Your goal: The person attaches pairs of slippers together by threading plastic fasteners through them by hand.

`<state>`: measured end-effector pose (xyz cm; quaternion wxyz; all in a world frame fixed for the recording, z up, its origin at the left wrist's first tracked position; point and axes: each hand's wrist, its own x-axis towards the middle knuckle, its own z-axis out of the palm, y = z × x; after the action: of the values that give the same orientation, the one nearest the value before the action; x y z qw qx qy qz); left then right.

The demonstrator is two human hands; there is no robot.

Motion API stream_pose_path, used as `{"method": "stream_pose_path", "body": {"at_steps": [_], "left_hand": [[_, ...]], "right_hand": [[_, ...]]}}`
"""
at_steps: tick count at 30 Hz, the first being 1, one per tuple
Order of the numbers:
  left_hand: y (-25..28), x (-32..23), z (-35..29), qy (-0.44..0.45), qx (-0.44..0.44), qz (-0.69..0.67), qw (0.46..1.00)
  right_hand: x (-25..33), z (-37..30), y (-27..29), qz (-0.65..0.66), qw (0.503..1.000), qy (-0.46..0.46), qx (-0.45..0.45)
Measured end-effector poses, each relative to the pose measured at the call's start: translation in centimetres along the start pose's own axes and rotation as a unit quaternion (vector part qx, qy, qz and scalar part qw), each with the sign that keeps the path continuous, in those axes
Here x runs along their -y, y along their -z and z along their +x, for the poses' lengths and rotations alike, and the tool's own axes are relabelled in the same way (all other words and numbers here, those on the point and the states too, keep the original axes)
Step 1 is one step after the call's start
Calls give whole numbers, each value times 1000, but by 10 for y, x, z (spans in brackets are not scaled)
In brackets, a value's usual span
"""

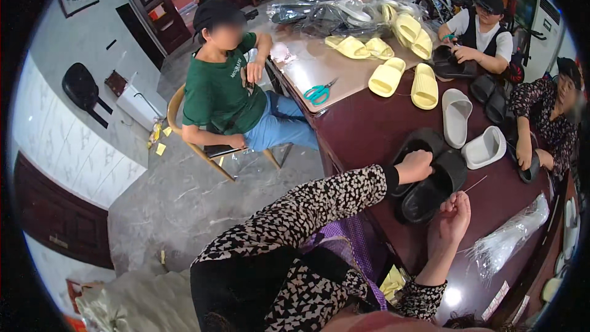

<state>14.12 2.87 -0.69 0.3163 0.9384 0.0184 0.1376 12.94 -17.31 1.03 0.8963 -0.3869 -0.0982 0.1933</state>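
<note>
A pair of black slippers point(437, 185) lies at the table edge in front of me. My left hand point(414, 167) is closed at the meeting point of the two slippers, gripping one at its strap; its fingertips are partly hidden. Just right of the pair, my right hand point(455, 214) pinches a thin pale plastic tie point(477, 183), whose free end points up and to the right. A bundle of similar clear-white ties point(515, 233) rests on the table beyond my right hand.
White slippers point(456, 118) and yellow slippers point(424, 87) stand farther along the dark red table point(362, 129). Teal scissors point(319, 92) lie near its left edge. A person in green point(218, 89) sits at left; two people at right handle black slippers.
</note>
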Motion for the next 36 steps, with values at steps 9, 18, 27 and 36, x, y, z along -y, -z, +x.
{"method": "stream_pose_path", "body": {"at_steps": [9,18,27,36], "left_hand": [[2,-12,-42,-15,-75,-59,995],[66,-86,-99,69,170,-556,810],[108,-85,-110,71,200,-618,757],[135,-84,-132,-200,-44,-302,931]], "right_hand": [[3,-1,-1,-50,999,5,-5],[25,-19,-73,-140,983,113,19],[49,-26,-98,-120,971,187,92],[83,-46,-91,-114,970,204,71]]}}
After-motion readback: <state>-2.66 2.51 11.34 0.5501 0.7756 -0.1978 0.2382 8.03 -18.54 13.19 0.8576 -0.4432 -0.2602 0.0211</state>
